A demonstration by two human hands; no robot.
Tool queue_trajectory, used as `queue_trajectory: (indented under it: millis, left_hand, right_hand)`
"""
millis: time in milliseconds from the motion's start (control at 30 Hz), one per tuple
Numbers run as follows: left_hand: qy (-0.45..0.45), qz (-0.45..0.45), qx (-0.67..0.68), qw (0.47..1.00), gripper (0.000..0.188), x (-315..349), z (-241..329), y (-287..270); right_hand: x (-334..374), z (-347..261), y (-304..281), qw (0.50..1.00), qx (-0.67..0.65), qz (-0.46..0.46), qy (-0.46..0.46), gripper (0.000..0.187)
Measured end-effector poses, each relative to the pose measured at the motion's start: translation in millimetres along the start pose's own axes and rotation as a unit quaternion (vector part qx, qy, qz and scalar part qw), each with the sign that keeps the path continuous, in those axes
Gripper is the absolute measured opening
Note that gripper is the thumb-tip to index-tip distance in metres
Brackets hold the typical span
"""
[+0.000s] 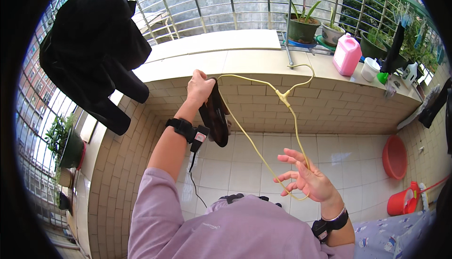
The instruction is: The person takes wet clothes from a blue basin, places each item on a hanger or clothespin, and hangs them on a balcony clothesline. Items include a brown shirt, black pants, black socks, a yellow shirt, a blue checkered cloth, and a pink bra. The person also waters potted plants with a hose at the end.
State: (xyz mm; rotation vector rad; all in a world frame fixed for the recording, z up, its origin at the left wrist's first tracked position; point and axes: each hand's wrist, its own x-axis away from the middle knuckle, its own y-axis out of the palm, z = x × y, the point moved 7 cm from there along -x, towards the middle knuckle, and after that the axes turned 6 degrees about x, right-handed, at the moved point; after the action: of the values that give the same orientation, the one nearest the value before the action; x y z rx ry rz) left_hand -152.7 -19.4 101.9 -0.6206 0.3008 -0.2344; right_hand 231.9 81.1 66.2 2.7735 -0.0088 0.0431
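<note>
Yellow hanger (283, 97) spans the space between two grips, its far end meeting dark cloth (216, 120) at the left fist. Left hand (200, 88): clenched on the cloth's upper edge; the cloth dangles just below and right of the knuckles. Right hand (311, 180): fingers spread and loose, palm unclosed, the hanger's near corner looped by the thumb. Hook beyond the right hand, toward the ledge (254, 63). Edges: ledge just past the left fist, brick-patterned wall (268, 99) under it; black garment (94, 51) hanging to that fist's left. Room: pale tiled floor (249, 153) spreads below and between both hands; red basin (394, 157) well right of the right hand.
</note>
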Motion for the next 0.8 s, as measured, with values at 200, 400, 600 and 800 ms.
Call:
queue_trajectory:
  millis: [200,400,600,800]
  left_hand:
    - [-0.036,0.0,0.031,0.999,0.033,14,1,-7]
    - [-0.02,0.012,0.029,0.999,0.033,22,10,-4]
    - [-0.011,0.021,0.015,1.0,0.032,23,19,-8]
    - [-0.019,0.012,0.013,1.0,0.029,33,37,-11]
  right_hand:
    - [16,-4,0,0.999,-0.01,-0.018,0.029,0.051]
    - [30,-4,3,0.999,0.0,-0.038,0.014,0.047]
    - [50,-9,3,0.999,-0.012,-0.041,-0.008,0.046]
    - [46,-4,0,1.0,-0.014,-0.018,-0.002,0.046]
